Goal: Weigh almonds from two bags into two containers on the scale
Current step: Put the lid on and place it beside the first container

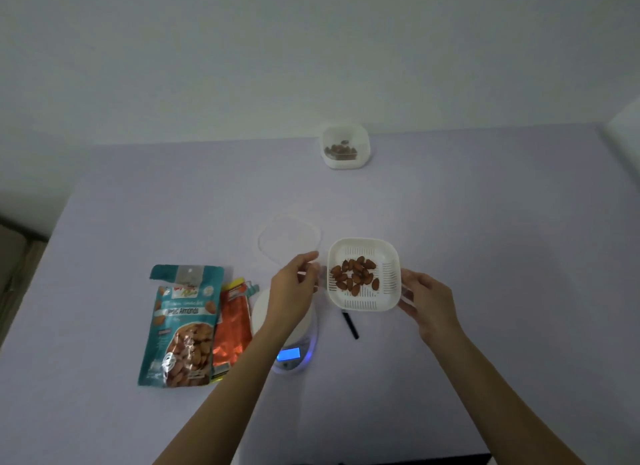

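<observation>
Basket (364, 274): held up just right of the scale (284, 320), off the plate, gripped at both side edges so it stays level and nothing spills.
Right hand (427, 303): closed on the basket's right rim, thumb on top.
Left hand (294, 284): fingers pinched at the basket's left edge; whether a handle is held there cannot be told.
Almonds (355, 274): a brown cluster spread loosely over the slotted white floor, one layer, centre-left.
Scale: plate bare, blue display lit; a lift-off or a put-down is judged likely.
Far tub (345, 146): set well back, a few almonds inside, apparently done with.
Bags (185, 326): teal over orange, laid flat at the left, within easy reach.
Pen (350, 325): lies near the scale.
</observation>
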